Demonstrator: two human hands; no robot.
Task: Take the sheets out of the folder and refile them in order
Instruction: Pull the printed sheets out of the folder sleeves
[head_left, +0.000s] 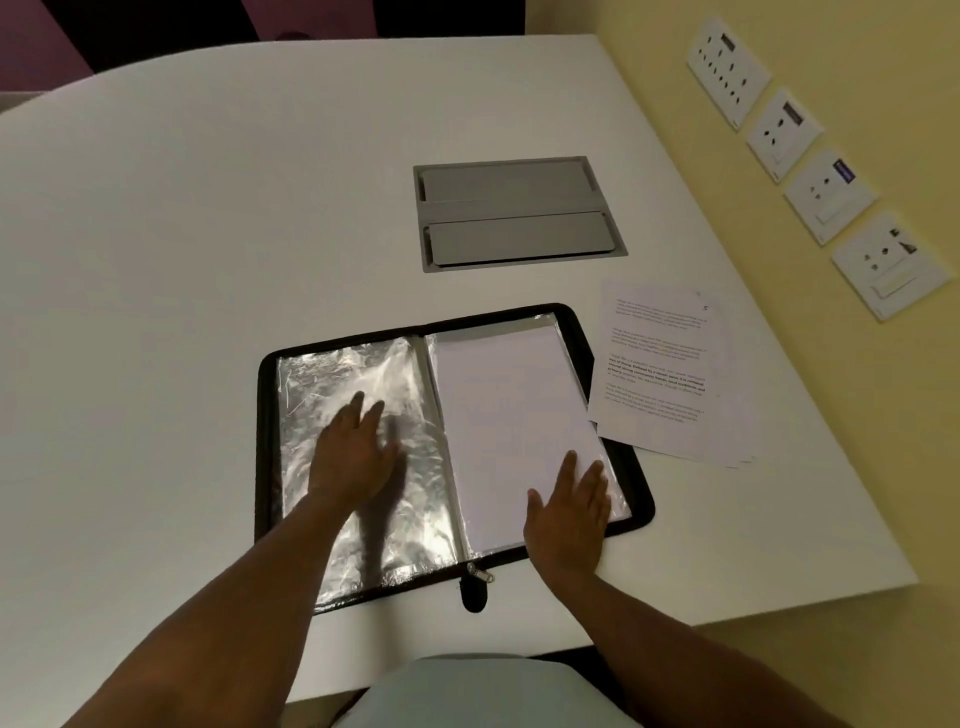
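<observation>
Folder (452, 452) open flat, spine pointing away; left hand (353, 452), right hand (569, 512) flat on pages, fingers seemingly holding nothing.

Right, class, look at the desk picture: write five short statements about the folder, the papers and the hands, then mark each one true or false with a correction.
1. The folder lies open on the table. True.
2. The left hand rests flat on the plastic sleeve. True.
3. The right hand holds a pen. False: it is open, lying on the white sheet.
4. The printed sheets lie left of the folder. False: they lie to its right.
5. The zipper pull sits at the near edge. True.
</observation>
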